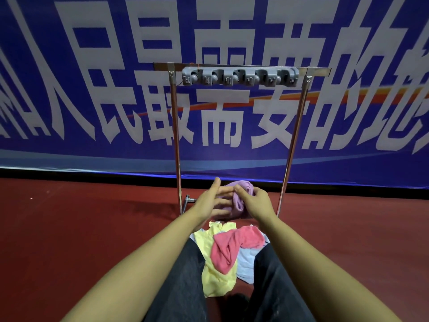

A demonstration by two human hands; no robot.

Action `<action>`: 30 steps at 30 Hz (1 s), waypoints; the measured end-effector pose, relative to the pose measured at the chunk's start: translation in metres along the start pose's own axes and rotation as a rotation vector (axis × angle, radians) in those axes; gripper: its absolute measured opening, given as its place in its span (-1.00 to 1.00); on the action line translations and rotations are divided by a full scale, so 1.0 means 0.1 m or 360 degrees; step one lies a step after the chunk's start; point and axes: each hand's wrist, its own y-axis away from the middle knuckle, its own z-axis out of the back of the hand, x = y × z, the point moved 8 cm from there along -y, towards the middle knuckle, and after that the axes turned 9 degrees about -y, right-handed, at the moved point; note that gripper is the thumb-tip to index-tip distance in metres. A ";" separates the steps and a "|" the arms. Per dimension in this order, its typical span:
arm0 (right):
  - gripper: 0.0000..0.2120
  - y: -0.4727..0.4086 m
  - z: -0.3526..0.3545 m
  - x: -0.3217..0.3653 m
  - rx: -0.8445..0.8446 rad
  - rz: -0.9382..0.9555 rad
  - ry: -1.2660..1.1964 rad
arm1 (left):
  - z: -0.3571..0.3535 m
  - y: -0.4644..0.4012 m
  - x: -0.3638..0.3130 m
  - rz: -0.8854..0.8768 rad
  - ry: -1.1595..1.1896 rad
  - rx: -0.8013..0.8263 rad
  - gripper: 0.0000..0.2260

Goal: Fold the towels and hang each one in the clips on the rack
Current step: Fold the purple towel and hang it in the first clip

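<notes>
Barely begun: clip strip [240, 76] empty; both hands [212, 201] [256, 202] bunching purple towel [240, 196]; yellow towel [214, 270], pink towel [232, 245], pale-blue towel [246, 263] unfolded on floor.

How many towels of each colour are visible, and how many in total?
Purple towel: 1, held in the left hand and right hand
Yellow towel: 1
Pink towel: 1
Light blue towel: 1
Total: 4, none yet in the clips

Lilac towel [241, 196], pink towel [234, 245], yellow towel [216, 275], pale-blue towel [246, 263], grey clips [240, 76].
</notes>
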 end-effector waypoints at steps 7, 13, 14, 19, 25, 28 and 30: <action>-0.65 0.03 0.06 -0.14 0.0204 -0.0486 -0.0853 | 0.63 0.04 0.42 0.0358 0.0002 -0.0488 -0.55; -0.68 0.08 0.01 -0.23 0.0243 -0.0688 -0.0888 | 0.35 0.05 0.49 0.0480 0.0607 -0.0121 -0.49; -0.70 0.08 0.02 -0.28 0.0232 -0.0688 -0.0843 | 0.38 0.04 0.49 0.0475 0.0566 -0.0168 -0.47; -0.65 -0.03 0.20 -0.52 0.0049 -0.0568 -0.0310 | 0.60 -0.06 0.47 0.0458 0.0087 -0.0523 -0.43; -0.79 0.23 -0.18 0.12 0.0490 0.0338 0.0221 | 0.53 -0.12 0.40 0.0444 -0.0111 -0.0399 -0.29; -0.68 0.34 -0.40 0.12 0.0630 0.0350 0.0395 | 0.44 -0.07 0.29 0.0417 0.0079 -0.0325 -0.37; -0.76 0.32 -0.39 0.03 0.0575 0.0325 0.0295 | 0.40 -0.06 0.22 0.0387 0.0195 -0.0241 -0.55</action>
